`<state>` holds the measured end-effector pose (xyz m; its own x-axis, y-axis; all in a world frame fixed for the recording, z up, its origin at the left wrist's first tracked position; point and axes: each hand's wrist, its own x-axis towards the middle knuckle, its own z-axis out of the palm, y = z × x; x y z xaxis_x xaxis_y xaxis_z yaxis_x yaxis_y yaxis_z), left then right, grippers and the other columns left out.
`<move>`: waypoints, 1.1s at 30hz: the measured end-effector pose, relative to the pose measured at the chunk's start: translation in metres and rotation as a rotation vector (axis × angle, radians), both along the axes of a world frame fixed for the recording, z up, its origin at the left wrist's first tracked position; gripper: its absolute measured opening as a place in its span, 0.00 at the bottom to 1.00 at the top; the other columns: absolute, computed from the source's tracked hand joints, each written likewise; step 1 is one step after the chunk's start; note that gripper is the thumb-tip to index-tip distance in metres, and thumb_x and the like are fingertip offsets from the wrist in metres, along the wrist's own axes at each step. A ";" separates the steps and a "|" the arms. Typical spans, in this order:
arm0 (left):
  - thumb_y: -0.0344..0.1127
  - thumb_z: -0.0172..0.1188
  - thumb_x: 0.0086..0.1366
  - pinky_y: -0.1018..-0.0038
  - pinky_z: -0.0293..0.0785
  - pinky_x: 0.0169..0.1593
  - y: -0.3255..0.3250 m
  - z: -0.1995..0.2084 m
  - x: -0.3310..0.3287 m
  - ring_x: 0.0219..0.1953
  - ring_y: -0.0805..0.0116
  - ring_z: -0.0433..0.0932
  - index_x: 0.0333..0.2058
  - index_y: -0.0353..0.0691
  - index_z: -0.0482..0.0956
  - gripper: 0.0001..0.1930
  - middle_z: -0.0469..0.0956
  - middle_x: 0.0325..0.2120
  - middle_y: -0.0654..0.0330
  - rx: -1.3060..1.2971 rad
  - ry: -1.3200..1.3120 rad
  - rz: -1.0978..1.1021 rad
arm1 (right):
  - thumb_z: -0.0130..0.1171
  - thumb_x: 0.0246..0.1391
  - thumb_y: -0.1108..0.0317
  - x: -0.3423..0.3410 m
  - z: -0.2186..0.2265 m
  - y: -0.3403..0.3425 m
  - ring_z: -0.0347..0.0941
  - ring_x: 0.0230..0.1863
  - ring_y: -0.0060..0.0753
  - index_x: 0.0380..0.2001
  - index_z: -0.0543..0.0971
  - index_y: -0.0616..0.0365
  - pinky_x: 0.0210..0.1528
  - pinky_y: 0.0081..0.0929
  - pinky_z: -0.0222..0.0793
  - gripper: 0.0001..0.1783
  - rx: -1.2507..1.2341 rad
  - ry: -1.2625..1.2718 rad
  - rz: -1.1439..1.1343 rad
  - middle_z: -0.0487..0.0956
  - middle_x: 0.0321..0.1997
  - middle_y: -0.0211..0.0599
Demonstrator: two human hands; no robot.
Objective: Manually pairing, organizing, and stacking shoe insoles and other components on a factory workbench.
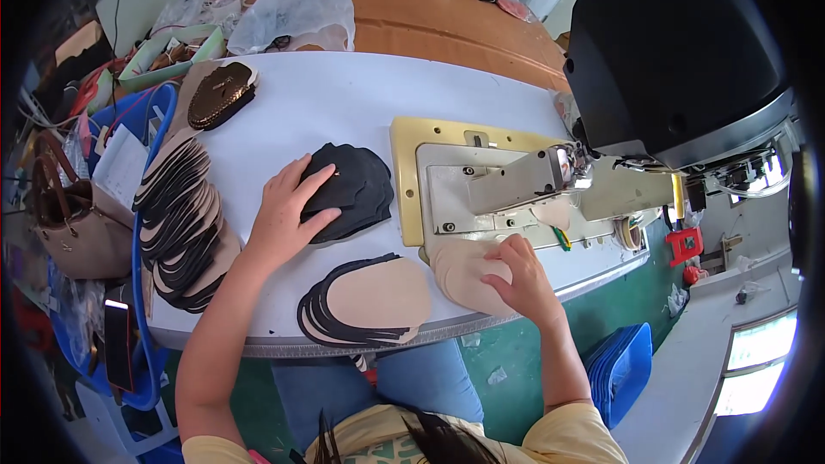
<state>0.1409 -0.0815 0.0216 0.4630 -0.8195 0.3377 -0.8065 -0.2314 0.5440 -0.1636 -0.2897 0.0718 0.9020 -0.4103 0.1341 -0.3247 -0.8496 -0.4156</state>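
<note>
My left hand (288, 209) lies with its fingers spread on the left part of a stack of black cut pieces (361, 189) with rounded, stepped edges. Its thumb and fingertips rest on the top piece. My right hand (526, 282) is over a fanned stack of pale beige oval pieces (460, 271) at the sewing machine's front edge. Its fingers are bent and the thumb stands apart from them, touching or just above the top piece. Between my arms, near the table edge, sits another fanned stack of beige-topped ovals with black layers (378, 292).
The sewing machine (507, 185) stands on a yellow-framed plate, its black head (679, 51) overhanging at right. A long row of overlapping pieces (180, 215) and a bronze stitched piece (222, 94) lie left. A blue basket (150, 369) borders the table; stacked blue bins (620, 374) stand on the floor.
</note>
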 end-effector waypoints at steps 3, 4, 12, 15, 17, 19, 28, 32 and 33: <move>0.28 0.58 0.60 0.59 0.56 0.64 -0.004 0.002 0.000 0.61 0.46 0.61 0.60 0.50 0.68 0.28 0.62 0.61 0.46 -0.008 -0.017 0.011 | 0.69 0.38 0.73 0.005 0.001 -0.006 0.69 0.42 0.45 0.33 0.75 0.60 0.45 0.36 0.67 0.17 0.030 -0.006 0.007 0.71 0.38 0.39; 0.28 0.58 0.60 0.59 0.56 0.64 -0.005 0.001 -0.001 0.61 0.46 0.61 0.60 0.50 0.68 0.28 0.62 0.61 0.46 -0.005 -0.020 0.013 | 0.70 0.38 0.72 0.005 -0.001 -0.007 0.70 0.41 0.44 0.32 0.74 0.60 0.44 0.35 0.68 0.17 0.009 -0.015 -0.009 0.71 0.37 0.39; 0.23 0.54 0.48 0.49 0.58 0.61 0.014 0.039 -0.072 0.59 0.45 0.65 0.56 0.49 0.74 0.32 0.68 0.57 0.49 -0.246 -0.243 -0.176 | 0.71 0.38 0.68 0.014 0.006 -0.020 0.68 0.34 0.41 0.25 0.71 0.59 0.37 0.34 0.66 0.17 0.154 0.166 -0.064 0.73 0.29 0.38; 0.33 0.61 0.51 0.43 0.54 0.62 0.031 0.027 -0.111 0.61 0.40 0.62 0.54 0.44 0.73 0.28 0.68 0.56 0.48 0.063 -0.297 -0.343 | 0.69 0.39 0.71 0.013 0.006 -0.016 0.68 0.34 0.42 0.26 0.71 0.59 0.37 0.35 0.66 0.15 0.074 0.145 -0.029 0.73 0.29 0.38; 0.42 0.65 0.51 0.42 0.54 0.61 0.035 0.020 -0.119 0.61 0.39 0.61 0.53 0.44 0.74 0.28 0.67 0.57 0.47 0.090 -0.208 -0.336 | 0.67 0.40 0.73 0.009 0.000 -0.011 0.68 0.35 0.43 0.26 0.71 0.60 0.37 0.36 0.66 0.13 0.014 0.088 -0.015 0.73 0.29 0.39; 0.47 0.66 0.51 0.43 0.55 0.61 0.034 0.018 -0.122 0.61 0.40 0.61 0.52 0.43 0.75 0.30 0.66 0.58 0.47 0.048 -0.165 -0.322 | 0.66 0.42 0.75 0.004 -0.006 -0.001 0.68 0.35 0.44 0.27 0.71 0.61 0.37 0.37 0.66 0.12 -0.042 0.032 -0.002 0.72 0.30 0.40; 0.59 0.65 0.50 0.49 0.61 0.56 0.034 0.004 -0.120 0.57 0.43 0.65 0.47 0.44 0.76 0.31 0.66 0.56 0.47 -0.077 -0.203 -0.172 | 0.58 0.48 0.80 0.000 -0.030 0.038 0.70 0.39 0.52 0.41 0.76 0.66 0.44 0.41 0.69 0.14 -0.334 -0.124 -0.237 0.73 0.39 0.47; 0.59 0.67 0.47 0.53 0.63 0.53 0.032 0.000 -0.119 0.55 0.46 0.67 0.47 0.44 0.77 0.32 0.68 0.54 0.49 -0.111 -0.181 -0.179 | 0.58 0.48 0.81 -0.004 -0.042 0.031 0.70 0.42 0.50 0.39 0.76 0.66 0.45 0.41 0.68 0.12 -0.368 -0.275 -0.205 0.72 0.39 0.47; 0.59 0.67 0.47 0.53 0.63 0.53 0.032 0.000 -0.120 0.55 0.46 0.67 0.47 0.44 0.77 0.32 0.68 0.54 0.49 -0.110 -0.179 -0.179 | 0.58 0.48 0.81 -0.004 -0.043 0.031 0.70 0.42 0.49 0.38 0.76 0.65 0.44 0.41 0.68 0.11 -0.416 -0.323 -0.190 0.72 0.38 0.46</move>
<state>0.0210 -0.0496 0.0217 0.2387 -0.8371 0.4922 -0.9149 -0.0240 0.4029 -0.1676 -0.2587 0.0290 0.7036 -0.4158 0.5763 -0.4003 -0.9019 -0.1620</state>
